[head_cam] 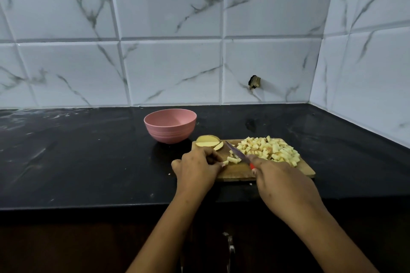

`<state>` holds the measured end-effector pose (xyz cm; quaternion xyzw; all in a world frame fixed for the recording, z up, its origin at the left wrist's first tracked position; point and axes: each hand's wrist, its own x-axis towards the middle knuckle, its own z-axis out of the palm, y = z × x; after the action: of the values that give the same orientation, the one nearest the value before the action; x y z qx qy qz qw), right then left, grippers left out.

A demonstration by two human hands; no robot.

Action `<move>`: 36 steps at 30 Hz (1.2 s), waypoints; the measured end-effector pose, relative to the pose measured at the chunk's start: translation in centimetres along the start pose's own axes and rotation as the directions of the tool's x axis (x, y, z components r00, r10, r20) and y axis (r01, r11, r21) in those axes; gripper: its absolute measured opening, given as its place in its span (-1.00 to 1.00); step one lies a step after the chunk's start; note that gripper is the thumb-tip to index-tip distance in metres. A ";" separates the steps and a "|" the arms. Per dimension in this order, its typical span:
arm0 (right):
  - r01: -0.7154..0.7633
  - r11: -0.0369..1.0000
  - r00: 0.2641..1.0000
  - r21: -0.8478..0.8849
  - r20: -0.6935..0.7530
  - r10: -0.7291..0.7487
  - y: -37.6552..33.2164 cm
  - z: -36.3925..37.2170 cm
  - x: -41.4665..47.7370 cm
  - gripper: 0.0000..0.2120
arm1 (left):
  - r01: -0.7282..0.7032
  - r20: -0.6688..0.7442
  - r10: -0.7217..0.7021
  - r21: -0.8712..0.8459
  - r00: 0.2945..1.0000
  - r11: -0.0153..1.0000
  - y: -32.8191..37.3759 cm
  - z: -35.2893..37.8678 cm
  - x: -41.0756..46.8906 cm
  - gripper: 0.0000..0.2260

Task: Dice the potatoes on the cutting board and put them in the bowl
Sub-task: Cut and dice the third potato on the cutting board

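Pink bowl (169, 133) stands upright on the black counter (88, 162), just beyond the far-left corner of the board (240, 172); I cannot tell whether anything is in it. Uncut slices (208, 141), skin on, lie at that same corner, partly over the edge. Left hand (197, 167) is knuckles-up at the board's left side, fingers curled down and pinning a piece (225, 162) of potato, which is mostly hidden beneath them. Just right of the fingertips sit a few fresh cubes (234, 159). Knife (236, 152) slants across the board, tip away, blade against those cubes. Right hand (281, 180) is wrapped round its red handle, forefinger along the top. Dice pile (269, 148) covers the board's right half. Behind: marbled tile wall (168, 68).
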<state>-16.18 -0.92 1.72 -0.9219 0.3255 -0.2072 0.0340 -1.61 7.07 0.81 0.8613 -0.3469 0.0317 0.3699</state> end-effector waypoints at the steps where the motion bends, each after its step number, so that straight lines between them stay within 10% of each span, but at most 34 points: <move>1: -0.014 1.000 1.000 0.020 -0.002 0.014 0.3 -0.2 0.0 -0.58 | -0.011 -0.007 0.011 0.007 1.000 1.000 0.2 0.2 0.3 -0.93; 10: -0.027 0.979 0.998 0.203 0.053 0.016 1.5 -1.1 -0.8 -0.62 | -0.043 0.044 0.047 -0.098 0.998 0.994 1.0 0.5 3.1 -0.83; 19: -0.020 0.996 0.998 0.090 0.066 0.014 0.8 -0.1 -0.6 -0.60 | -0.082 0.047 0.072 0.281 0.996 0.956 -0.3 1.4 4.2 -0.75; 36: 0.031 0.997 0.999 0.072 -0.010 -0.031 -0.1 0.7 -0.1 -0.58 | -0.131 0.106 0.114 0.167 0.988 0.977 -1.0 1.0 2.0 -0.78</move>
<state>-15.96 -0.83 1.08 -0.9241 0.3036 -0.2236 0.0626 0.34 5.79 0.11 0.8677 -0.4127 0.0431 0.2738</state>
